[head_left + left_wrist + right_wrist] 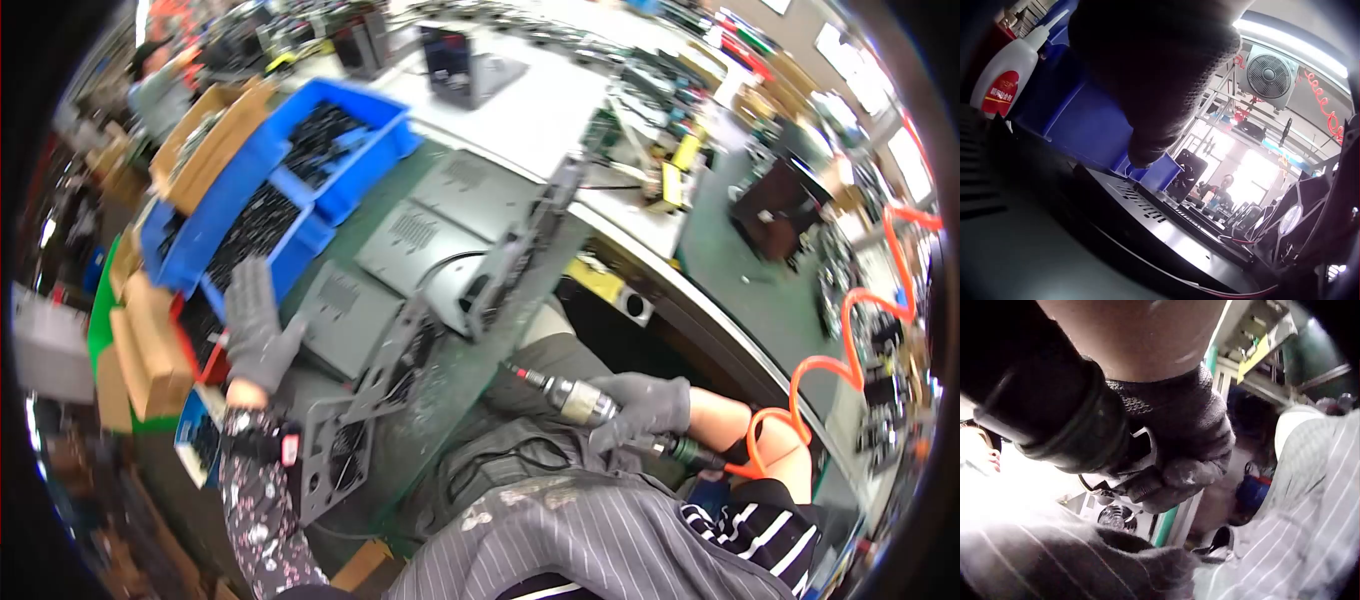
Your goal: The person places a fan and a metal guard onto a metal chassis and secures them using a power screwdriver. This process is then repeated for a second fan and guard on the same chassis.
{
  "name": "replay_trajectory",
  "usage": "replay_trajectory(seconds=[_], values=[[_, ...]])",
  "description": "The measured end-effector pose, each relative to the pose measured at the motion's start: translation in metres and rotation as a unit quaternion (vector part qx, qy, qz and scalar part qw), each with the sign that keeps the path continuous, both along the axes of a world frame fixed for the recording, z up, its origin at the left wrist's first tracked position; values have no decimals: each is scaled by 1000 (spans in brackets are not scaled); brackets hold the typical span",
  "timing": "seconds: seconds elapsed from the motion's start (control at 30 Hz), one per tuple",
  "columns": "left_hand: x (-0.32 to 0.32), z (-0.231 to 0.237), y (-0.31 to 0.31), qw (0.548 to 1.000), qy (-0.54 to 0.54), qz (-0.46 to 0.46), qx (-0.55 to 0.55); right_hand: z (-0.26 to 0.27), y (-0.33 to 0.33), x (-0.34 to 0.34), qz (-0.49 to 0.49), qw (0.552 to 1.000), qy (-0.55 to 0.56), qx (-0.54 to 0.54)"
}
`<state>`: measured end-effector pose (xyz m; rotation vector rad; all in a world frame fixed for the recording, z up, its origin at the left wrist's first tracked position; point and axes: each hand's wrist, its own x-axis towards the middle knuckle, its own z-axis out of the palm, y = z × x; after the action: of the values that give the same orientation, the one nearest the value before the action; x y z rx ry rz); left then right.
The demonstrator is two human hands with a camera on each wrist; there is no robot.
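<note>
My gloved left hand (258,325) reaches out with its fingers straight, beside the blue bins (325,205) of small black parts and next to a red-rimmed box (198,345). In the left wrist view the same glove (1160,69) hangs in front of the blue bin wall. My gloved right hand (645,408) grips an air screwdriver (585,402) over my lap, its bit aimed at the bench. Its dark body (1069,412) fills the left of the right wrist view. Grey metal panels (345,315) lie on the bench, with black fan frames (375,375) standing along its near edge.
An orange coiled hose (850,340) runs from the screwdriver up to the right. Cardboard boxes (150,345) stand left of the bins. A white glue bottle (1007,81) is close to the left hand. Behind is a white table (545,100); another person (160,90) is at the far left.
</note>
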<state>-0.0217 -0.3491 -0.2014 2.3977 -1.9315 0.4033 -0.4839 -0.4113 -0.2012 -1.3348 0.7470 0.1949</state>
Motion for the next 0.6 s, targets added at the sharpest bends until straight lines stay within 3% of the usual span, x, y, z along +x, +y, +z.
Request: replay_trajectory(seconds=[0.03, 0.1, 0.23, 0.33, 0.4, 0.5, 0.6], values=[[-5, 0, 0, 1000, -3, 6, 0, -6, -4, -18, -21, 996, -18, -83], [-6, 0, 0, 1000, 3, -3, 9, 6, -16, -44, -91, 991, 90, -32], [-7, 1, 5, 1000, -5, -26, 17, 21, -44, -84, -177, 966, 185, 19], [-14, 2, 12, 999, 5, -48, 25, 16, -61, -94, -185, 961, 197, 51], [-21, 0, 20, 987, 72, -144, 21, 10, -71, -95, -175, 958, 218, 68], [-22, -20, 34, 971, 122, -205, 8, 9, -86, -86, -150, 954, 246, 83], [-27, -14, 41, 975, 133, -179, 13, 6, -97, -74, -175, 941, 286, 53]])
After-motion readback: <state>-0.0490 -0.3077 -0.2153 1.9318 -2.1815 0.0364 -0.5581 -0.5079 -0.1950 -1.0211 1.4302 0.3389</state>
